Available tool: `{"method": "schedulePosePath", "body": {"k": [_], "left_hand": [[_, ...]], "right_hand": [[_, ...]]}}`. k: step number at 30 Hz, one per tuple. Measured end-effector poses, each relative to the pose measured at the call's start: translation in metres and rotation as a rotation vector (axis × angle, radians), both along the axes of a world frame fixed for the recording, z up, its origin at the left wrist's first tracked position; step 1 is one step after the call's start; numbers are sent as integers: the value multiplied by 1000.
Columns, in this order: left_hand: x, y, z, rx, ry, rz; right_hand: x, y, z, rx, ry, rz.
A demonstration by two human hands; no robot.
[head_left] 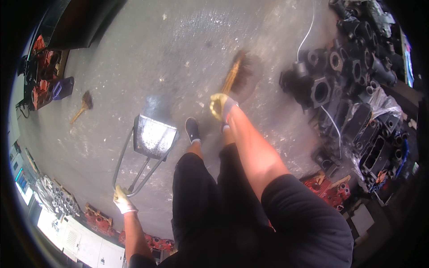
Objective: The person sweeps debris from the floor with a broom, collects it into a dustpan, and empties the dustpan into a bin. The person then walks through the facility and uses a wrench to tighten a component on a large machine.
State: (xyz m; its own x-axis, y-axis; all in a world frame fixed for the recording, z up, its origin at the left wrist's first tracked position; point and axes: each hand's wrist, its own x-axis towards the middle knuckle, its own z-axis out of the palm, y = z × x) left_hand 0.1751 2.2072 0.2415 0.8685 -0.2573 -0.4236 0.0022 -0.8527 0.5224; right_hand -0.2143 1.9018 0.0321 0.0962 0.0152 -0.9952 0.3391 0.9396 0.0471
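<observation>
Grey concrete floor (147,58), dusty, scuffed pale in the middle. I stand near its centre, looking straight down past my black trousers and one dark shoe (192,129).

Largest group: a heap of black cast-metal housings (353,85) along the right edge of the floor, too many and too overlapped to count, some under clear plastic sheet. Red cast parts (330,190) lie below that heap; more red ones (42,76) sit at the left edge, and a further row along the lower-left edge. Exact counts not readable.

One grey metal dustpan with a long looped wire handle (154,136) stands on the floor just left of my shoe, its tray open toward the broom, presumably so that dust is pushed into it. My left hand (121,198), in a pale work glove, is closed around the top of that handle, holding the pan upright.

One straw-bristled broom with a yellowish handle (237,73) is ahead of me, bristles down on the floor and blurred. My right hand (221,106), gloved yellow, is clamped round its handle low down, near the head.

A second, smaller brush (82,106) lies loose near the left edge, well apart from both hands.
</observation>
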Motion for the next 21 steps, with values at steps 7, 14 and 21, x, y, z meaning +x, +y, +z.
{"method": "schedulePosePath", "body": {"k": [7,14,21], "left_hand": [[-22,-12,-17,-4,59,35],[-53,-27,-49,-21,69,-6],[-118,-102,-30,-11,55,129]], "right_hand": [[-144,25,117,-136,-52,79],[-363,-32,80,-215,281,272],[-402,-290,-3,-195,846,724]]}}
